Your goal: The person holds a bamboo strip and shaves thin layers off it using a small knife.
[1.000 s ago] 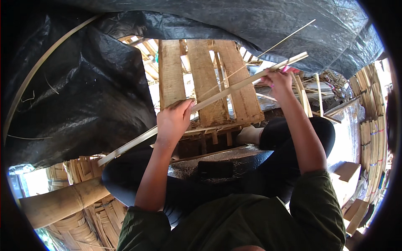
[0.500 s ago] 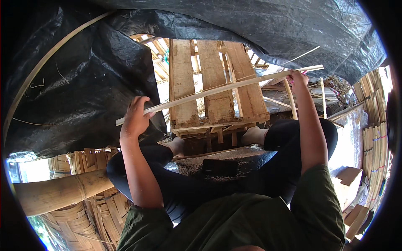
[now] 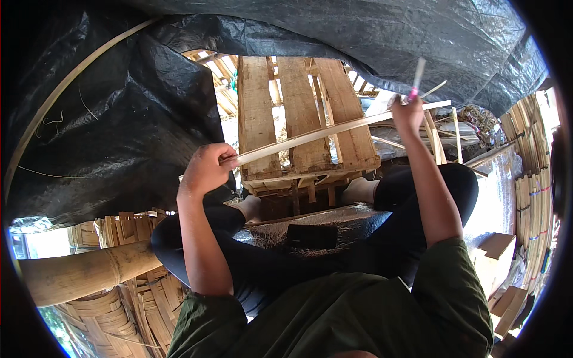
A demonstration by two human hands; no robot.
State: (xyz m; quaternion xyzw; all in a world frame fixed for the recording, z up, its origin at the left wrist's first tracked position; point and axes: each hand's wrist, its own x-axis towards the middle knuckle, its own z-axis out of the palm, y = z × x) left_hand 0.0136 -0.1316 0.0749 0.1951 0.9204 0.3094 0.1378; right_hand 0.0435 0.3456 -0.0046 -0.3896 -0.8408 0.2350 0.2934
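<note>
A long pale strip of split bamboo [image 3: 316, 137] slants across in front of me, its right end higher in the picture. My left hand [image 3: 207, 168] is closed around the strip near its left end. In my right hand [image 3: 407, 118] is a knife [image 3: 413, 93] with a pink handle. Its blade points up and away, smeared by motion. The right hand covers part of the strip close to the far right end; whether it touches the strip I cannot tell. Below the strip stands a low wooden bench [image 3: 309, 143] of several rough planks.
Black plastic sheeting [image 3: 113, 119] hangs at the left and across the top. A thick bamboo pole [image 3: 89, 273] lies at lower left. Between my legs a dark flat object [image 3: 312, 236] rests on a shiny mat [image 3: 265, 237]. Bamboo slats [image 3: 533, 209] line the right side.
My right hand has shifted slightly left, and the knife has swung upright, off the strip. The left hand has turned and closed more around the strip, whose right end has dropped a little.
</note>
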